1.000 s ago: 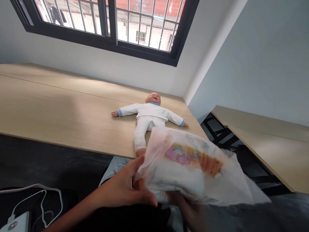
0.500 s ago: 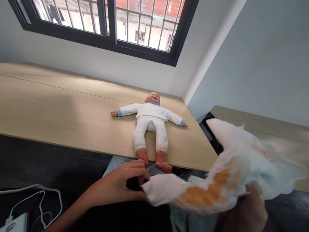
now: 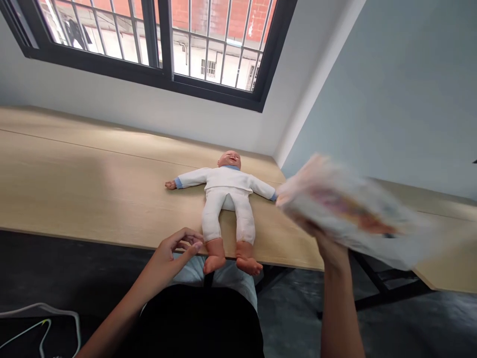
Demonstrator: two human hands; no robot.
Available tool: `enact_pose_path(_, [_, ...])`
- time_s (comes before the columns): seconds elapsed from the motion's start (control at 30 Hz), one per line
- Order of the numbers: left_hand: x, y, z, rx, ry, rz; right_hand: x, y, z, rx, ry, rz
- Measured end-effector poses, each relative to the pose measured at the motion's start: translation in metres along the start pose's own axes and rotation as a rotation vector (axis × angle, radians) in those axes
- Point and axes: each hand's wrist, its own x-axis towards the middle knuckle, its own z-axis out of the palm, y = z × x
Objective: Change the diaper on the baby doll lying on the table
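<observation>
The right hand (image 3: 325,242) grips a blurred diaper (image 3: 346,211), held up over the right end of the surface (image 3: 93,189). The left hand (image 3: 172,250) is loosely open at the near edge, empty, just beside a doll (image 3: 227,194) lying face up with its feet past that edge.

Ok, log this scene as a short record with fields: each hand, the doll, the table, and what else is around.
left hand: open, fingers loosely curled, at the table edge beside the doll's foot; contact unclear
right hand: raised, gripping a diaper, white with a colour print, blurred
doll: on its back, arms spread, white suit, feet past the table edge
table: light wood, against the wall
window: black frame with bars, above the table
</observation>
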Motion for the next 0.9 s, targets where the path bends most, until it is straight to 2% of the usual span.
enact_pose_path(0.03, [0.002,-0.002,-0.001,0.012,0.023,-0.018,-0.007,0.007,-0.001,-0.007,-0.155,0.032])
enact_pose_path(0.13, [0.005,-0.009,-0.004,0.033,0.049,-0.064,-0.027,0.024,-0.015,-0.055,-0.485,0.097])
enact_pose_path(0.2, [0.005,-0.013,-0.004,0.018,0.053,-0.067,-0.037,0.031,-0.033,-0.099,-0.618,0.141])
enact_pose_path(0.27, [0.005,-0.018,0.000,-0.001,0.031,-0.072,-0.043,0.036,-0.056,-0.156,-0.560,0.159])
enact_pose_path(0.33, [0.006,-0.023,0.006,0.048,0.021,-0.083,-0.047,0.037,-0.077,-0.248,-0.404,0.171])
enact_pose_path(0.43, [0.012,-0.027,0.017,0.303,0.062,-0.106,-0.049,0.024,-0.087,-0.403,-0.146,0.197])
enact_pose_path(0.5, [0.019,-0.029,0.024,0.473,0.069,-0.107,-0.050,0.006,-0.073,-0.401,-0.123,0.199])
enact_pose_path(0.57, [0.025,-0.030,0.031,0.572,0.072,-0.091,-0.052,-0.014,-0.043,-0.305,-0.248,0.157])
enact_pose_path(0.6, [0.028,-0.030,0.033,0.599,0.080,-0.080,-0.054,-0.023,-0.024,-0.269,-0.350,0.130])
enact_pose_path(0.67, [0.033,-0.031,0.038,0.614,0.104,-0.070,-0.060,-0.037,0.016,-0.274,-0.462,0.059])
enact_pose_path(0.73, [0.036,-0.031,0.042,0.577,0.117,-0.060,-0.066,-0.044,0.052,-0.296,-0.535,0.032])
enact_pose_path(0.8, [0.038,-0.029,0.045,0.473,0.104,-0.051,-0.070,-0.046,0.078,-0.309,-0.509,0.102])
enact_pose_path(0.9, [0.037,-0.019,0.048,0.149,0.027,-0.071,-0.073,-0.045,0.096,-0.220,-0.448,0.269])
